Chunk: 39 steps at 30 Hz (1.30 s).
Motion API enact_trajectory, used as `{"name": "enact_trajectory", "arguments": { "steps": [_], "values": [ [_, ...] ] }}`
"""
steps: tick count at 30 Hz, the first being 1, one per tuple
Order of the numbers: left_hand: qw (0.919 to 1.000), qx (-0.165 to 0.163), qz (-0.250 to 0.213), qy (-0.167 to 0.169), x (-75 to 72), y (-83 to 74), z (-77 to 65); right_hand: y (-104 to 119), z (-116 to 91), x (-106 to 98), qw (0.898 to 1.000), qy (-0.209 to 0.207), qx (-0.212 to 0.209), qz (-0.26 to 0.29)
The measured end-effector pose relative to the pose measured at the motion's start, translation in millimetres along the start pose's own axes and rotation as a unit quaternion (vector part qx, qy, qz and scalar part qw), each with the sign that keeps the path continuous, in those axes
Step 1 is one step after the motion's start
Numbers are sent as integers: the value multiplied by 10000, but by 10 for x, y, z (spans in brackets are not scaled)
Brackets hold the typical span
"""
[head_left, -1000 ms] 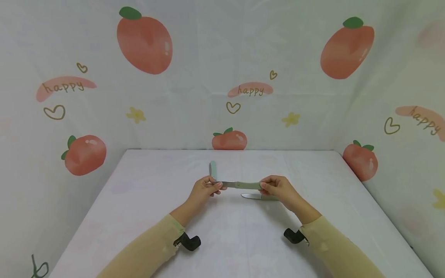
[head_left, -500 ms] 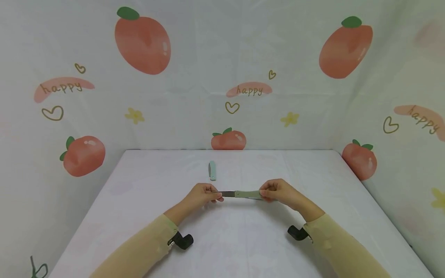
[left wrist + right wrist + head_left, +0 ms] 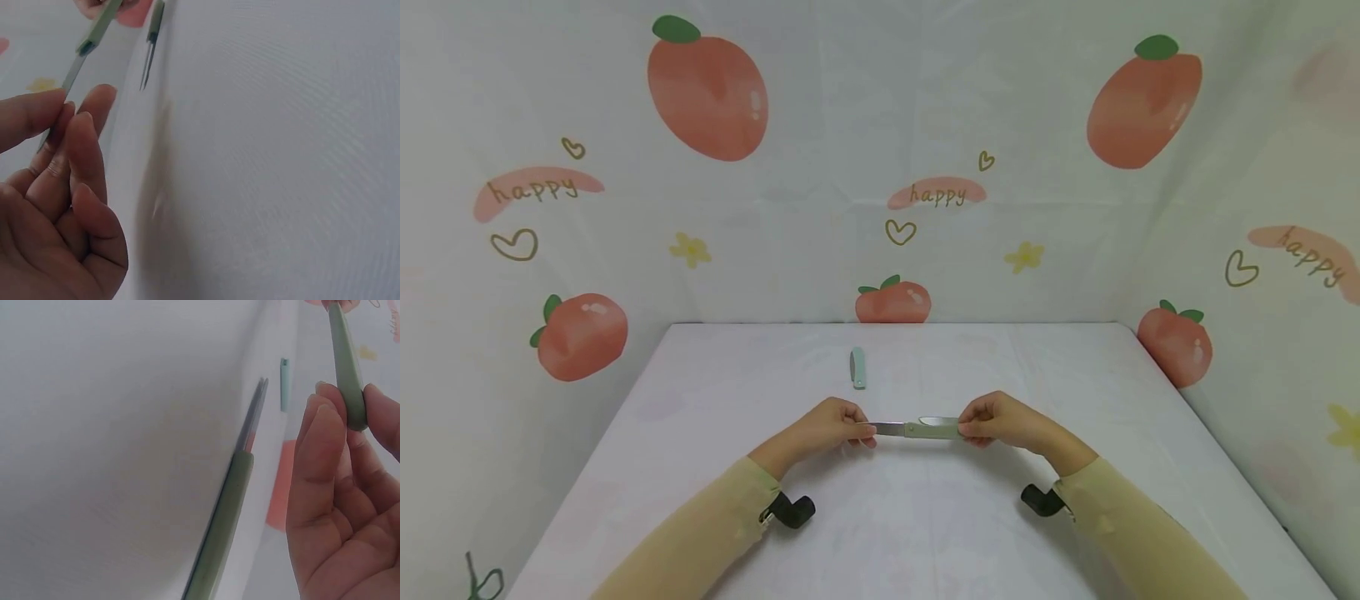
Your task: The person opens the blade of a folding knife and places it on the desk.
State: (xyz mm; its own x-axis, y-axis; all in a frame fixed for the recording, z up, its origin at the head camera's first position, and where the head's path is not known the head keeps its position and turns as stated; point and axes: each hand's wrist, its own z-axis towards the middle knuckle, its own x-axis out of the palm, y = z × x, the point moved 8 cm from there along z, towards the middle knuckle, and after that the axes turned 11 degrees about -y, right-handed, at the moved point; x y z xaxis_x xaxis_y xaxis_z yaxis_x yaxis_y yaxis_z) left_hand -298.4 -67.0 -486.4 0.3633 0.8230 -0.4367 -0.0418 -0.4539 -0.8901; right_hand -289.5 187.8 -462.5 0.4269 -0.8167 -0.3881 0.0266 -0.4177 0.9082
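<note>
A green-handled folding knife (image 3: 929, 431) is held level, unfolded, between both hands in the head view. Its blade (image 3: 74, 73) is pinched near the tip by the left hand (image 3: 831, 428), between thumb and fingers. At the other end, the right hand (image 3: 1013, 427) pinches the butt of the handle (image 3: 349, 381). Just behind the held knife, a second knife lies unfolded on the table; its blade (image 3: 937, 419) shows in the head view, while its green handle (image 3: 220, 531) shows in the right wrist view.
Farther back on the white-covered table (image 3: 760, 358) lies a folded pale teal knife (image 3: 859, 368), which the right wrist view also catches. A white curtain (image 3: 820, 250) printed with peaches rises behind and on both sides. Black wrist cameras (image 3: 793, 511) sit at the sleeves.
Both hands have come down and toward the person with the held knife. The lying knife's blade, earlier in front of it in view, now shows behind it. The teal knife stays put.
</note>
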Motion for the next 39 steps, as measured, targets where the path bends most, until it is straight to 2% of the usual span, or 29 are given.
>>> {"name": "enact_trajectory", "arguments": {
  "steps": [9,13,16,21,24,32,39],
  "values": [
    [9991,50,418,100,0,-20,-30,-25,33,39,9999,87,72,-115],
    [9978,88,649,-64,-55,-3,23,-31,38,50,9997,111,135,-144],
    [9972,46,666,-350,-120,36,97,-44,44,67,9996,152,180,-175],
    [9942,-42,404,-996,-240,52,193,-78,49,96,9991,144,269,-301],
    [9901,87,268,-1372,-303,26,241,-89,46,109,9987,105,304,-400],
    [9703,182,568,-2343,-429,-34,408,-144,42,134,9961,-49,461,-750],
    [9523,-140,758,-2954,-511,-44,546,-146,39,112,9852,-501,733,-1466]
  ]
}}
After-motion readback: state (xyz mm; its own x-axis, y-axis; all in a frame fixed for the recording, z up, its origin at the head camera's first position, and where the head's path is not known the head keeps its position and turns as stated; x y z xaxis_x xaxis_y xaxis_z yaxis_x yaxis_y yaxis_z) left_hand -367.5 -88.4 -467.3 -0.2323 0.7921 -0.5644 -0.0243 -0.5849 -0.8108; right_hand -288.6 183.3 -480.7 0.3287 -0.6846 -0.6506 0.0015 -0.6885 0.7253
